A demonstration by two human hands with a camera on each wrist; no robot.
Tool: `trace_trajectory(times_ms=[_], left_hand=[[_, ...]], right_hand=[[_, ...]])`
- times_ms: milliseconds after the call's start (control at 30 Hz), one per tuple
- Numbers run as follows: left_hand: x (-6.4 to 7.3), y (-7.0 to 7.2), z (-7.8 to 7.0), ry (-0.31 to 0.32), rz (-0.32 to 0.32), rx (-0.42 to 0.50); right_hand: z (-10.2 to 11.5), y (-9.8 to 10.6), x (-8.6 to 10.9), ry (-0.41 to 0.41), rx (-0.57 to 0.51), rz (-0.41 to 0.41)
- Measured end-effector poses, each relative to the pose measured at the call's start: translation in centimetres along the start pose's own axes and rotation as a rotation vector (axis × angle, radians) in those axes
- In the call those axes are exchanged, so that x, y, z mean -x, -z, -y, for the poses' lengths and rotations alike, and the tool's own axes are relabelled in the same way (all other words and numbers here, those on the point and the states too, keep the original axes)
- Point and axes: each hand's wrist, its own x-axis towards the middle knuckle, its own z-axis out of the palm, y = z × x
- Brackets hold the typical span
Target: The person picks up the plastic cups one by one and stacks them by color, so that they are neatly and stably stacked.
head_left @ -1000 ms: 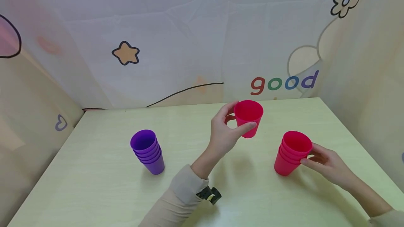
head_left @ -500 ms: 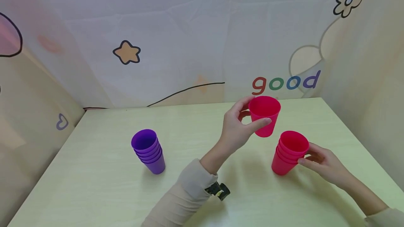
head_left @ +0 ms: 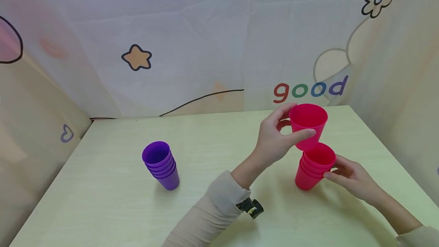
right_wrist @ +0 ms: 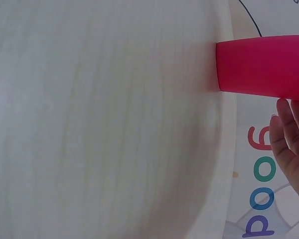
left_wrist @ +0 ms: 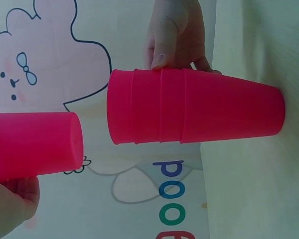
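A single red cup (head_left: 308, 125) is held upright in the air by my left hand (head_left: 276, 136), thumb on the near side and fingers behind. Its base overlaps the far rim of a stack of red cups (head_left: 310, 176) in the head view. The left wrist view shows a gap between the raised cup (left_wrist: 35, 144) and the mouth of the stack (left_wrist: 229, 109). My right hand (head_left: 358, 180) holds that stack at its right side, near the rims, as it stands on the table. Several nested rims show.
A stack of several purple cups (head_left: 166, 169) stands upright on the left half of the pale table (head_left: 103, 209). A printed cloth (head_left: 192, 56) hangs behind the table and along both sides. A dark device (head_left: 252, 207) sits at the left wrist.
My left hand has carried the red cup rightward, from left of the red stack to above its far rim. The right hand and its stack have shifted slightly left.
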Motion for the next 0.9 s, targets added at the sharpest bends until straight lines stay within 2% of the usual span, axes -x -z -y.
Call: trace_trajectory(times_ms=[267,467,900], left_hand=[[-0.2,-1.3,0.3,-0.008,0.049,-0.025],[-0.1,-1.6,0.5,-0.009,0.051,-0.052],[0.2,-2.4,1.3,0.109,0.096,-0.109]], right_hand=[[0.0,0.1,0.1,-0.013,0.008,0.007],[-0.1,0.1,0.0,-0.013,-0.007,0.014],[0.1,0.1,0.0,-0.007,0.002,0.014]])
